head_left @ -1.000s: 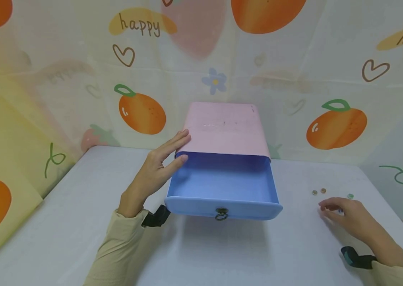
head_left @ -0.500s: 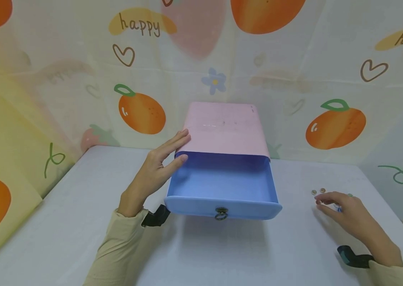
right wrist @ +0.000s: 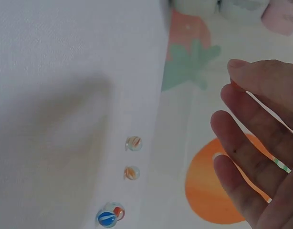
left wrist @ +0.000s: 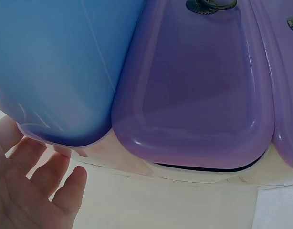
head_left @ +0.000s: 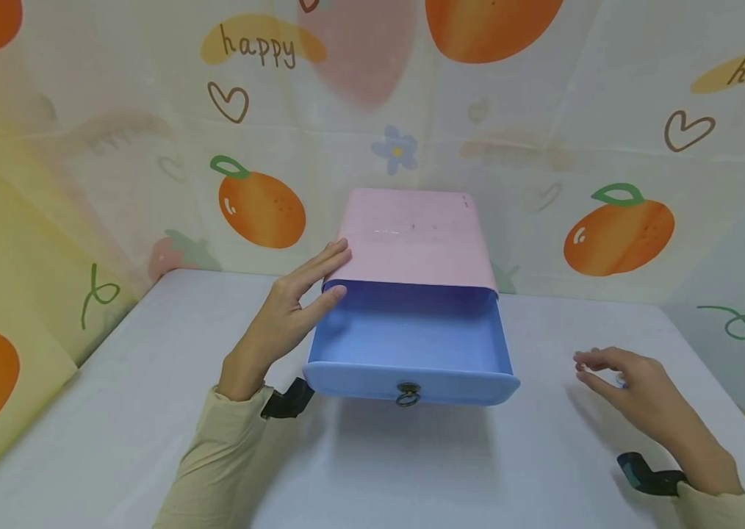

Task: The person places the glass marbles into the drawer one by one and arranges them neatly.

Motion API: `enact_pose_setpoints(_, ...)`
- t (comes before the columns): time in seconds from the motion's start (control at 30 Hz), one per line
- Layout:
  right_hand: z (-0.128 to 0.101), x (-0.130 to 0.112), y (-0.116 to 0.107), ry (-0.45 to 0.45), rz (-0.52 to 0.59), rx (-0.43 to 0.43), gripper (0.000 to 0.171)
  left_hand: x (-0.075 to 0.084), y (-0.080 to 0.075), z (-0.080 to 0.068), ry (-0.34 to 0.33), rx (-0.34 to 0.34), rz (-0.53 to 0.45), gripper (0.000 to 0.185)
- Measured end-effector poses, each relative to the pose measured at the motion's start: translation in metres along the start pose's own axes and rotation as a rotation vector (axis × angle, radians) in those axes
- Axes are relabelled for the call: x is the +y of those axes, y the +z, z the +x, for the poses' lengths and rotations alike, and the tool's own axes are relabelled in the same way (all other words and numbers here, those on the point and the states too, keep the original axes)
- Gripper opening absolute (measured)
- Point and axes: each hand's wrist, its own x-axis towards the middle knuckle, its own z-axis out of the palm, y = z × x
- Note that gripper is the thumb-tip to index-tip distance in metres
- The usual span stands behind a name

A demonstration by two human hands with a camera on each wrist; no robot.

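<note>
A small drawer cabinet with a pink top stands at the back of the table. Its blue drawer, with a ring pull, is pulled out and holds nothing visible. My left hand rests against the cabinet's left side with fingers extended. Over the table's right side, my right hand pinches a small reddish-orange thing, apparently a marble, mostly hidden between thumb and index finger. Below that hand lie two orange-swirled marbles, a blue marble and a red-and-white one partly behind it.
Beneath the blue drawer are purple drawers with metal pulls, both pushed in. A fruit-printed cloth hangs behind the table. The white tabletop extends in front of the cabinet.
My right hand has moved slightly left and up from the marbles, and now covers most of them in the head view. The left hand and the drawer have stayed put.
</note>
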Motion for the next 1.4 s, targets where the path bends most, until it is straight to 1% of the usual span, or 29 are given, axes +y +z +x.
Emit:
enact_pose_setpoints(0.2, 0.001, -0.006, -0.002, -0.014, 0.002, 0.029, 0.027, -0.001, 0.000, 0.000, -0.002, 0.000, -0.005, 0.050)
enact_pose_setpoints(0.33, 0.002, -0.011, -0.001, -0.041, 0.003, 0.063, 0.027, -0.001, -0.001, 0.000, -0.002, 0.001, -0.007, 0.050)
enact_pose_setpoints(0.57, 0.003, -0.021, -0.002, -0.043, 0.002, 0.067, 0.027, -0.003, -0.001, 0.000, 0.004, 0.000, 0.005, 0.050)
enact_pose_setpoints(0.93, 0.006, -0.027, -0.004, -0.118, -0.032, 0.127, 0.030, -0.002, -0.001, 0.001, 0.005, -0.002, 0.004, 0.050)
enact_pose_setpoints(1.07, 0.008, -0.031, -0.006, -0.141, -0.024, 0.140, 0.030, -0.002, -0.001, 0.001, 0.004, 0.001, -0.001, 0.050)
enact_pose_setpoints(1.3, 0.010, -0.037, -0.008, -0.136, 0.002, 0.131, 0.029, -0.003, 0.000, 0.000, 0.001, -0.005, -0.001, 0.051)
enact_pose_setpoints(1.4, 0.013, -0.040, -0.009, -0.159, -0.003, 0.141, 0.031, -0.003, 0.000, 0.000, 0.002, -0.005, 0.002, 0.050)
